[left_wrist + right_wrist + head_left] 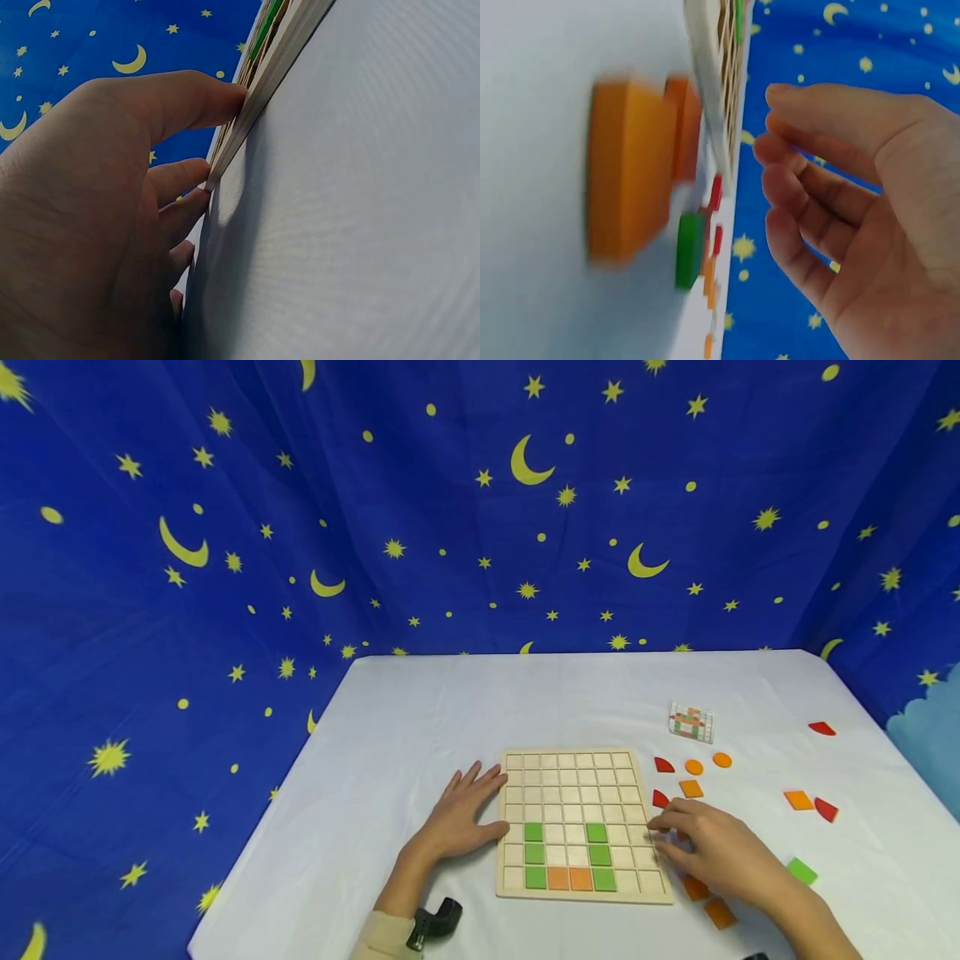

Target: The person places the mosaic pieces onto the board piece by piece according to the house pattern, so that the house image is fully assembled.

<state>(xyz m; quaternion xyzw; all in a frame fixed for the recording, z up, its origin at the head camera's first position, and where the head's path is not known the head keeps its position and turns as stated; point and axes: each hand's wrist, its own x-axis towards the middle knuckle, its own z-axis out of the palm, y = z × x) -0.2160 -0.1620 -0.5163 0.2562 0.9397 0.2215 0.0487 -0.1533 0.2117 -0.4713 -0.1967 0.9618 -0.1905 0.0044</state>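
A wooden grid board [562, 814] lies flat on the table. Two upright columns of green tiles [534, 854] stand in its lower part, with two orange tiles [558, 878] between them in the bottom row. My left hand [461, 818] rests at the board's left edge, its spread fingers and thumb touching the rim. Over the right edge hovers my right hand [716, 847], fingers loosely bent, a gap between thumb and forefinger and nothing seen in it. Below that hand lie orange square tiles [720, 913], large and blurred in the right wrist view.
A small pattern card [691, 722] lies beyond the board's right corner. Right of the board are orange discs [693, 767], several red quarter-circle pieces [826, 810], more orange squares [798, 800] and a green tile [802, 871]. A star-printed blue curtain [480, 510] hangs behind the white table [420, 710].
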